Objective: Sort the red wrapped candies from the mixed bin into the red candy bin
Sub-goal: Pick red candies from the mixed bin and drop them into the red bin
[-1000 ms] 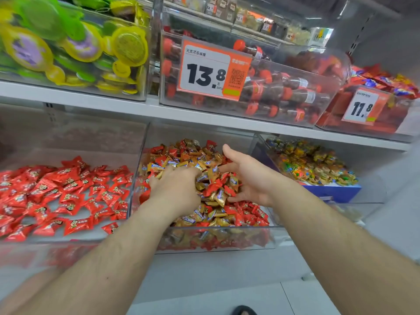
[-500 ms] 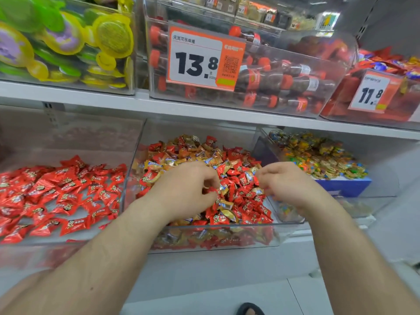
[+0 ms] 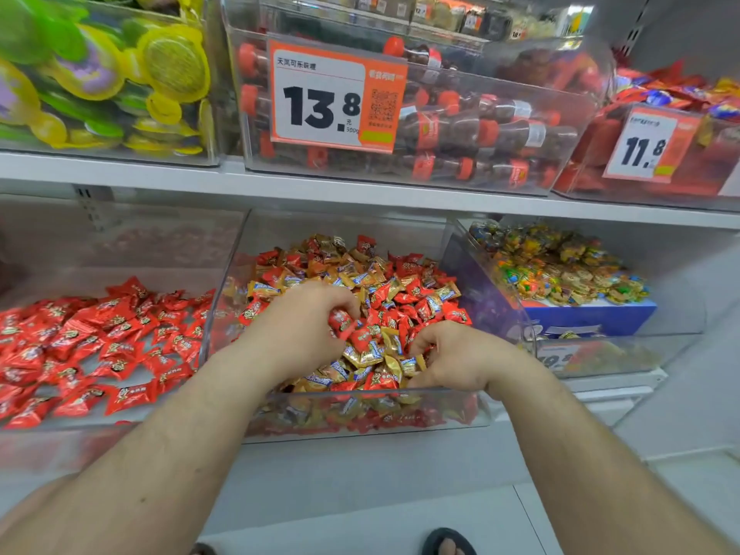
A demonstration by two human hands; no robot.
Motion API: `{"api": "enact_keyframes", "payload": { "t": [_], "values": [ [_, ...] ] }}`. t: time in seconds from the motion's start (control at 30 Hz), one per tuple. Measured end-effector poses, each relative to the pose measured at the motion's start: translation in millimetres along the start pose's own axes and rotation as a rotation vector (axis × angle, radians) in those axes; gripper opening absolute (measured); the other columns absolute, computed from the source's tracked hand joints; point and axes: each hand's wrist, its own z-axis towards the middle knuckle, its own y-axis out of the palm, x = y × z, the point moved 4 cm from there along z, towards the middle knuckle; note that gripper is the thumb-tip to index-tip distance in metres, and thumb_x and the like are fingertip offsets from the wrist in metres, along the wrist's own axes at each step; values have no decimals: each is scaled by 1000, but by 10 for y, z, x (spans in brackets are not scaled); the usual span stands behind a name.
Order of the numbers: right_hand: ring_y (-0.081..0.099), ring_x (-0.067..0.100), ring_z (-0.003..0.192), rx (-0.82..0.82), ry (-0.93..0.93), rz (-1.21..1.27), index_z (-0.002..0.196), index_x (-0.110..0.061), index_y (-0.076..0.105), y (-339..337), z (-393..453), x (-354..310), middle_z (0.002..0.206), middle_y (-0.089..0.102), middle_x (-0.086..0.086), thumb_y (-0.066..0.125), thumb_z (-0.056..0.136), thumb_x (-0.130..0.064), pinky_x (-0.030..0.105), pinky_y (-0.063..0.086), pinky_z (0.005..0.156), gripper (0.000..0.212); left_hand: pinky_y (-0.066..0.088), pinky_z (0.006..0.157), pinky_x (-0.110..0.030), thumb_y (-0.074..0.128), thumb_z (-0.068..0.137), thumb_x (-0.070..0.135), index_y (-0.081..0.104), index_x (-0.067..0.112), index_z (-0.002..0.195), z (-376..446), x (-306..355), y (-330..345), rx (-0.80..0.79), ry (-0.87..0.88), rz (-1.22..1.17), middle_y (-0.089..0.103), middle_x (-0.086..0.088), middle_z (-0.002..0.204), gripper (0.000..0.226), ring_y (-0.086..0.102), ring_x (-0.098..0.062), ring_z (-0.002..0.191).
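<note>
Crinkly red candy [image 3: 340,322] pinched by left hand [image 3: 304,330] over clear mixed bin [image 3: 360,414].

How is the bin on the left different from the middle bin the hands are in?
The left bin holds only red candies, spread thin in roughly one layer; the middle bin holds red and gold ones mixed, heaped. Both hands, left hand and right hand, are in the middle bin; none is in the left bin. Both bins are clear plastic on the same shelf, side by side.
</note>
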Motion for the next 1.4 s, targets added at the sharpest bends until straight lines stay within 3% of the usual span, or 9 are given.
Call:
{"api": "enact_keyframes", "payload": {
  "t": [0.1, 0.27, 0.4, 0.5, 0.67, 0.8, 0.97, 1.17, 1.4],
  "values": [
    [48, 9, 60, 2, -26, 57, 106, -18, 64, -16, -23, 40, 69, 53, -7, 83, 77, -19, 22, 38, 54, 34, 44, 53, -15, 76, 77, 10, 62, 30, 97, -32, -112, -117, 111, -174, -292, 61, 7, 99, 31, 60, -5, 70],
    [57, 24, 61, 16, 37, 398, 98, -14, 68, -263, -125, 233, 67, 64, 5, 78, 73, 3, 31, 49, 58, 33, 53, 46, -21, 62, 79, -7, 56, 10, 99, -78, -27, -69, -29, -496, -1550, 65, -10, 86, 27, 64, -16, 63],
    [52, 16, 68, 62, 59, 632, 86, -6, 72, -334, -147, 258, 75, 59, 7, 54, 82, 15, 27, 48, 57, 28, 52, 44, -22, 67, 73, 17, 56, 13, 97, -80, 60, 15, -154, -554, -1786, 63, -6, 83, 27, 62, -18, 68],
    [51, 19, 78, 155, 67, 765, 72, 0, 69, -343, -106, 212, 89, 65, 11, 37, 77, 17, 28, 43, 54, 36, 44, 41, -21, 64, 84, 11, 58, 15, 80, -14, 91, 58, -74, -516, -1482, 57, -2, 73, 8, 54, -11, 57],
    [39, 20, 59, 92, 82, 1262, 70, -2, 57, -327, -39, 162, 71, 48, 9, 25, 58, 8, 22, 34, 41, 35, 42, 48, -22, 55, 92, 18, 63, 33, 86, 105, 134, 4, 71, -102, -103, 64, 9, 111, 18, 42, -3, 35],
    [48, 21, 54, 34, 120, 1447, 87, 0, 59, -326, 0, 155, 71, 48, 9, 28, 58, 4, 18, 39, 36, 43, 48, 69, -27, 59, 88, 51, 66, 38, 105, 108, 188, 83, 34, -100, 211, 67, 10, 113, 23, 61, -11, 83],
    [33, 15, 43, 284, 258, 749, 82, -1, 60, -296, 139, 269, 59, 41, 5, 56, 80, -4, 22, 27, 44, 6, 48, 74, -30, 63, 83, 62, 62, 35, 124, 157, 129, 220, -51, -140, 327, 68, 7, 114, 49, 62, -17, 105],
    [47, 16, 57, 156, 227, 52, 67, -12, 52, -125, 246, 245, 62, 53, 1, 77, 80, -42, 25, 36, 53, 41, 38, 51, -21, 65, 88, 47, 68, 21, 90, 87, -35, 44, 47, -278, -521, 56, 11, 66, 26, 52, -6, 55],
    [47, 13, 57, 178, 113, 234, 94, -18, 60, -121, 237, 241, 74, 57, 1, 76, 81, -11, 23, 36, 49, 22, 33, 37, -16, 45, 99, 42, 61, 16, 91, 21, -30, 47, -129, -572, -1591, 51, 3, 63, 32, 47, -10, 51]
  ]
}}
